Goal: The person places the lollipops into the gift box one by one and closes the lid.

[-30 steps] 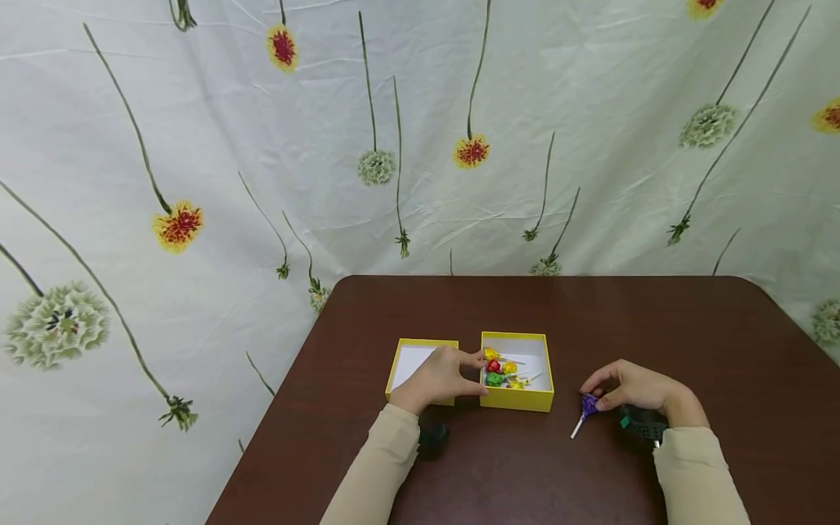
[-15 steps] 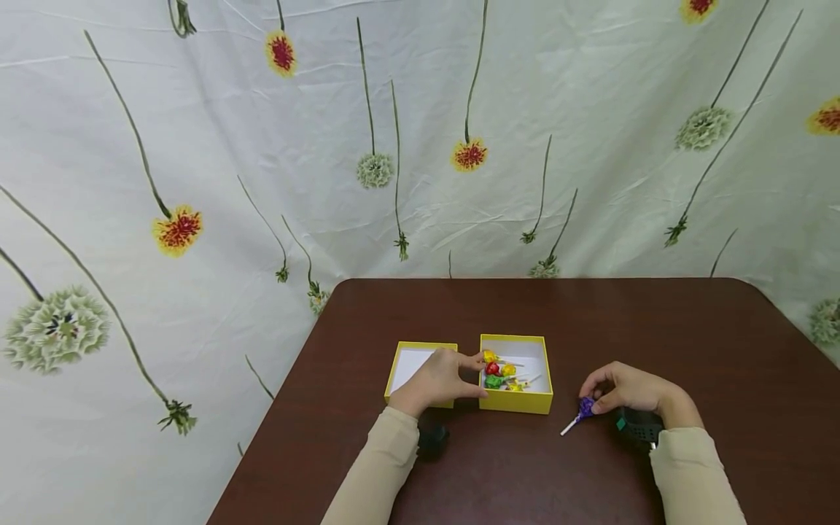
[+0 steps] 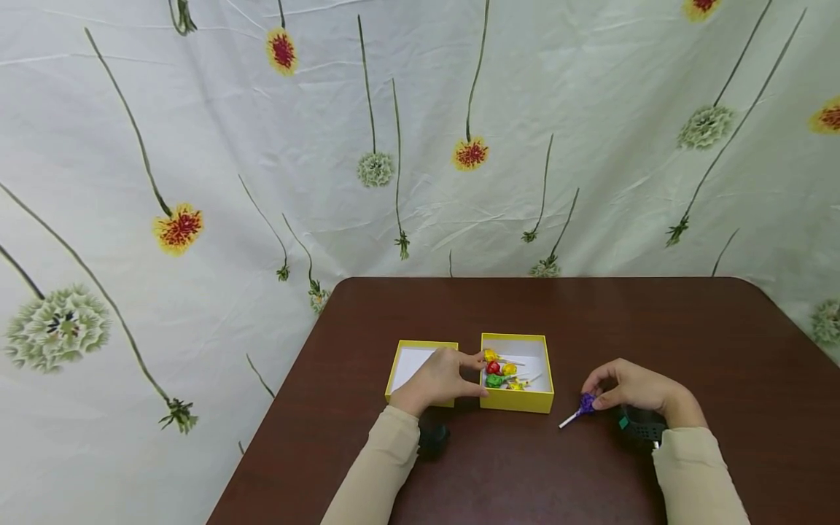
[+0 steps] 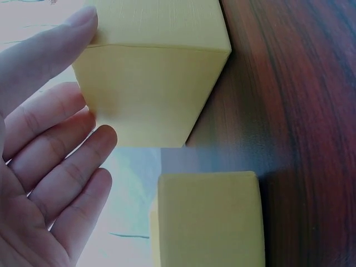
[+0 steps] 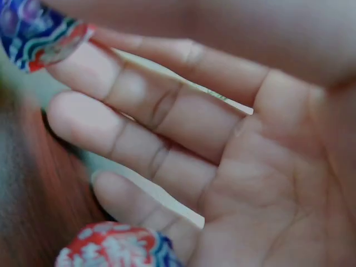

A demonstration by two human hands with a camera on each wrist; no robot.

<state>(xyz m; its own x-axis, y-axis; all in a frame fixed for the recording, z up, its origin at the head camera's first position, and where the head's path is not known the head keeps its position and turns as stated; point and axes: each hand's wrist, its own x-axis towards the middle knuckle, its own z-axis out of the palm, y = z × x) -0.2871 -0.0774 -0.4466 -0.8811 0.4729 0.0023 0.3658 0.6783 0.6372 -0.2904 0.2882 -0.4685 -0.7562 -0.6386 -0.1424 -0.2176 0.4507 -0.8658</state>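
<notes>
In the head view my right hand pinches a purple-wrapped lollipop, its white stick slanting down-left over the table. The right wrist view shows this lollipop's wrapper at the thumb and fingertips. Low in that view, a red-and-blue wrapped round sweet overlaps the little finger; the head view hides it. My left hand touches the left side of an uncovered yellow box, thumb near its front corner and index finger at its rim. Inside lie lollipops wrapped in yellow, red and green.
A shallow yellow box lid with a white inside lies left of the box, partly behind the left hand. Everything rests on a dark brown table. A flower-printed white cloth hangs behind it. Dark devices are strapped at both wrists.
The purple lollipop has turned in my right fingers, its stick swinging from steeply downward to more level, pointing left. My left hand, the box and its lollipops keep their places.
</notes>
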